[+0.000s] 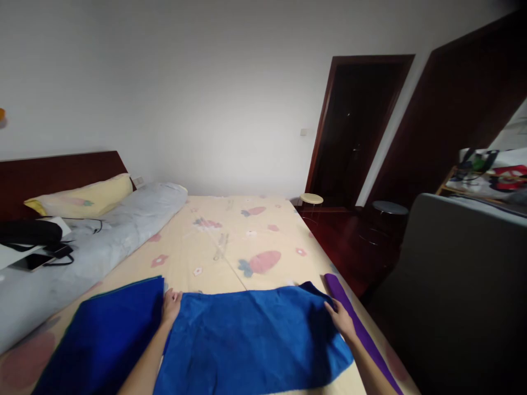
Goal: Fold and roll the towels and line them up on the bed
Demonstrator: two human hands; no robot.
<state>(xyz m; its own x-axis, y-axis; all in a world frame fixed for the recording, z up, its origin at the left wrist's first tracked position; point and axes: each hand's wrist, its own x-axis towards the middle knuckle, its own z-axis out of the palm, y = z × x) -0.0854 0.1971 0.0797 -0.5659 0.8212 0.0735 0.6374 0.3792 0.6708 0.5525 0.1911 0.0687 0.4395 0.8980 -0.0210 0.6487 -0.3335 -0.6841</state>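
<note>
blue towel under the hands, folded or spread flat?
Spread flat. The blue towel lies open on the bed sheet; left hand and right hand rest on its far corners. Layer count: cannot tell.

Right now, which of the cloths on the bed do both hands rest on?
The lighter blue towel in the middle; the darker blue one lies left, the purple strip right.

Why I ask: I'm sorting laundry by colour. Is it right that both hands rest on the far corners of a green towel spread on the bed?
Not quite: the towel is blue, not green. The head view shows the left hand and right hand at its far corners, on the bed.
</note>
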